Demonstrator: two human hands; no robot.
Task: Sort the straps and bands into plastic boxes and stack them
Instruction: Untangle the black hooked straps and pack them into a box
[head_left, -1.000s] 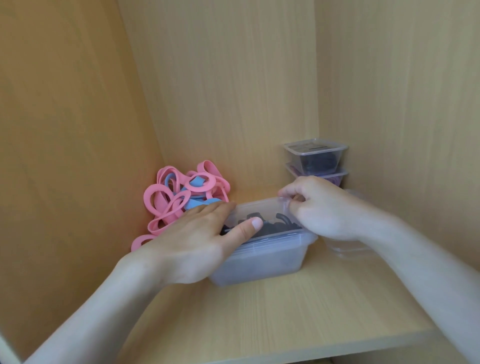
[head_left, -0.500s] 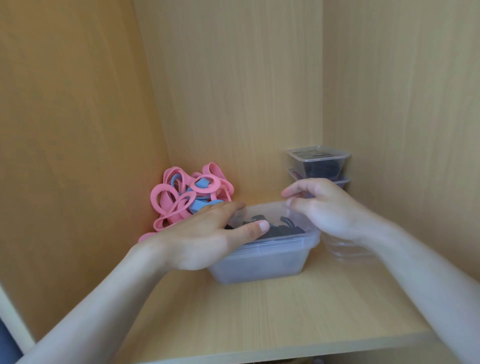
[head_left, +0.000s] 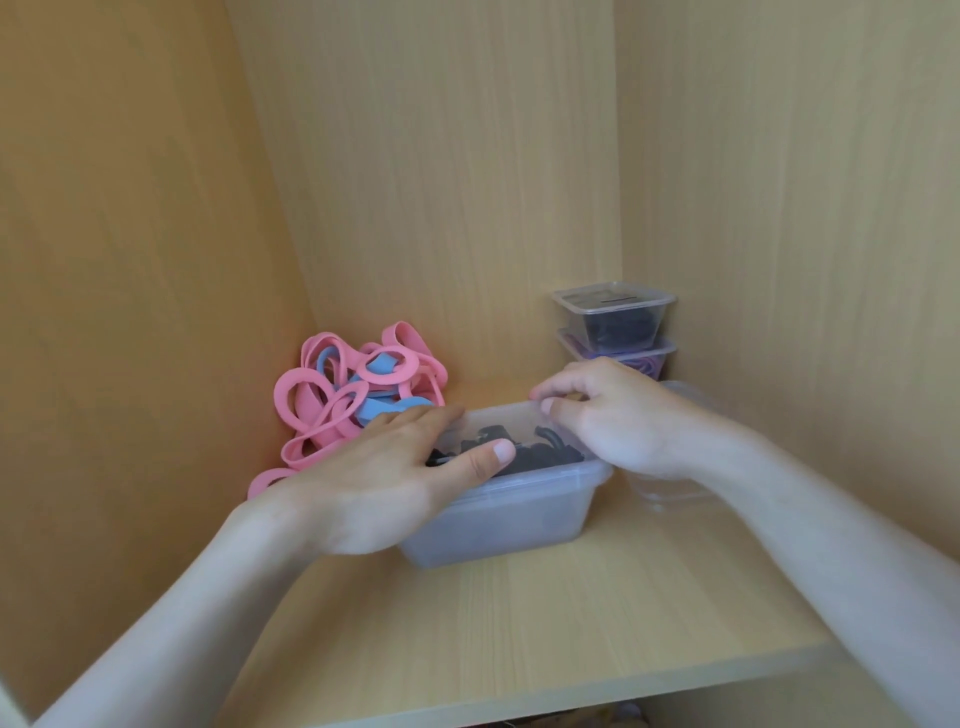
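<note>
Clear plastic box (head_left: 498, 514) of black straps (head_left: 540, 452) sits on the shelf (head_left: 519, 623), long side running left to right, under both hands; left hand (head_left: 384, 473) lies flat on top; right hand (head_left: 613, 415) pinches its far rim, nearer the 2 stacked boxes (head_left: 615, 332) behind.

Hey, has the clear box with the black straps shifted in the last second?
No. Against the stacked boxes behind it and the pink bands beside it, the clear box keeps its spot on the shelf; only the view shifted.
</note>
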